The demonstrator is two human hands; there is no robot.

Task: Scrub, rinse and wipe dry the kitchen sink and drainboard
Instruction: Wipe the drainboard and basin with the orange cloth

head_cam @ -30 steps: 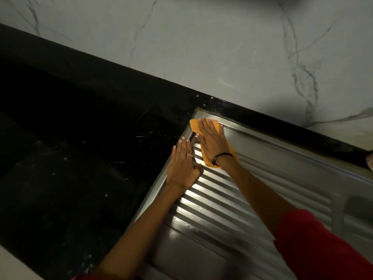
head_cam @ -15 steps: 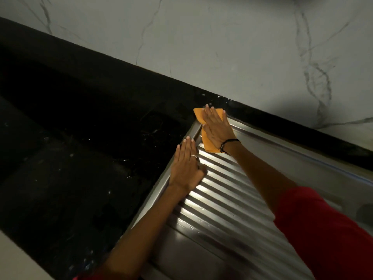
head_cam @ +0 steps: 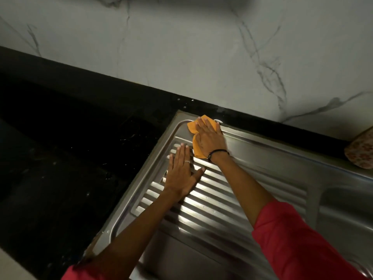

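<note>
A: Where does the drainboard (head_cam: pixel 232 203) lie, and what is on it?

B: The steel drainboard fills the lower right of the view, its ribbed panel running from the far corner toward you. An orange cloth (head_cam: pixel 196 136) lies flat on it at that far corner, just inside the raised rim and close to the black upstand.

A: How do your hands stand?

B: Your right hand (head_cam: pixel 211 138) lies flat on the cloth with fingers straight and spread, pressing it to the steel; the fingertips reach the rim. A dark band circles that wrist. Your left hand (head_cam: pixel 181 172) rests palm down on the ribs just beside and nearer than the right, fingers straight and together, thumb out to the side, holding nothing. A ring shows on one finger. The two hands are close but do not touch.

A: And the surroundings?

B: The sink basin (head_cam: pixel 343 211) begins at the right edge, only partly in view. Red sleeves (head_cam: pixel 298 239) cover both of your upper arms. A black countertop (head_cam: pixel 70 148) borders the drainboard on the left and far side. Behind it rises a white marble-veined wall (head_cam: pixel 181 47). A speckled, rounded object (head_cam: pixel 361 150) sits at the right edge on the counter; what it is cannot be told
</note>
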